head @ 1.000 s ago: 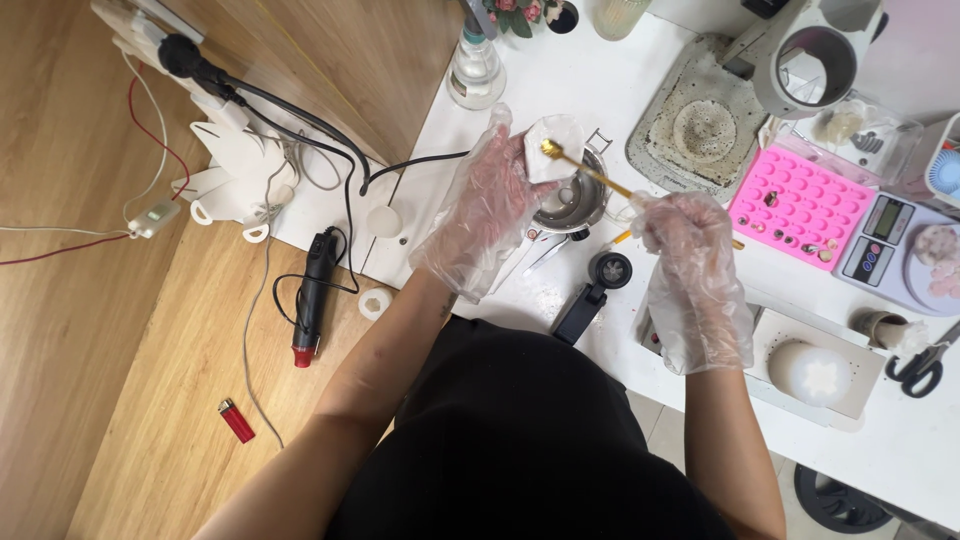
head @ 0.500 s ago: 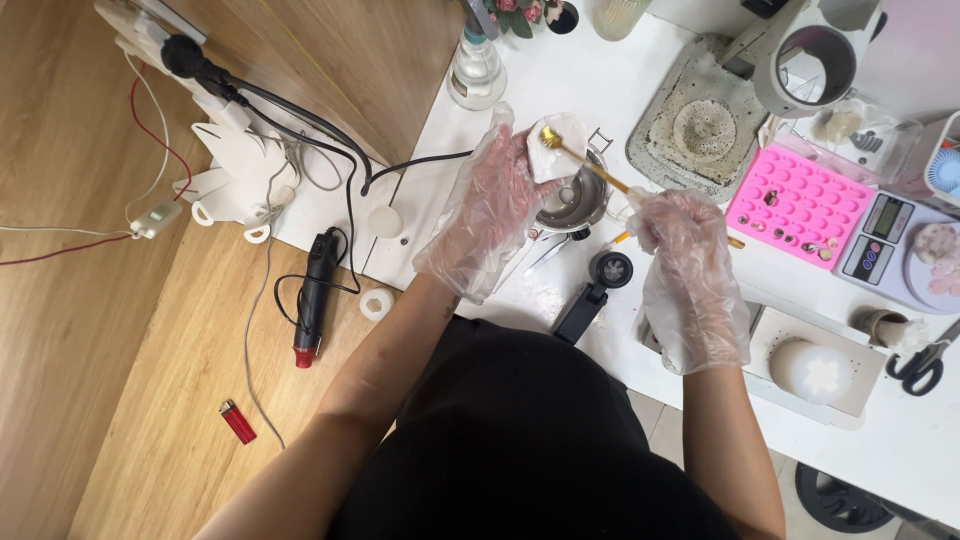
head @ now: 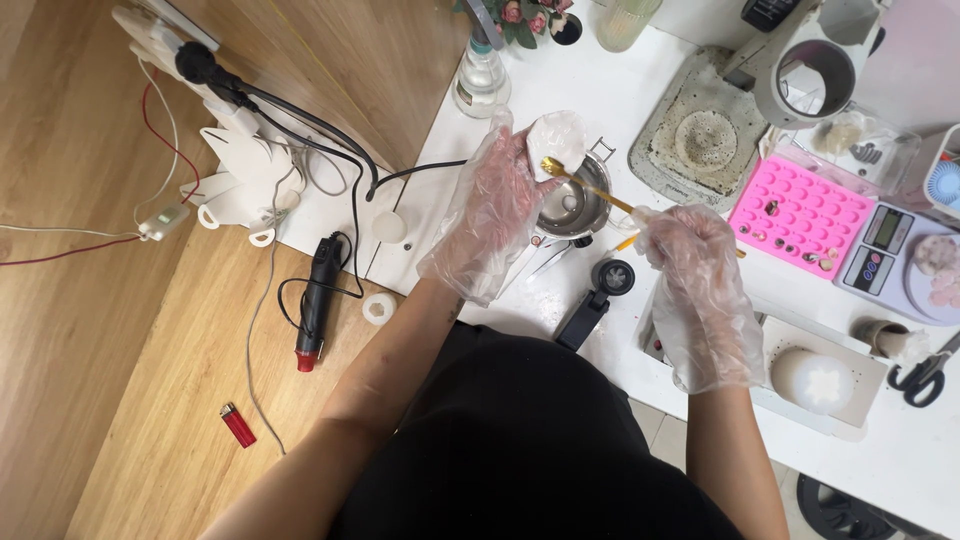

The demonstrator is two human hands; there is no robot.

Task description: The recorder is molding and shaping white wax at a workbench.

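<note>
Both hands wear loose clear plastic gloves. My left hand (head: 492,205) holds a small white shell-shaped dish (head: 556,140) tilted over a small steel pot (head: 570,208) on the white table (head: 620,90). My right hand (head: 692,270) grips the handle of a thin gold spoon (head: 585,182). The spoon's bowl touches the lower edge of the white dish, just above the pot.
A pink silicone mould (head: 797,215) and a small digital scale (head: 885,250) lie to the right. A round hot plate (head: 700,135) stands behind, a glass bottle (head: 480,75) at the back. Scissors (head: 925,375) lie far right. A heat gun (head: 315,300) and red lighter (head: 238,425) lie on the floor.
The white dish in my left hand has tipped a little more toward the pot, and the gold spoon has stayed at its edge. Both hands have barely shifted.
</note>
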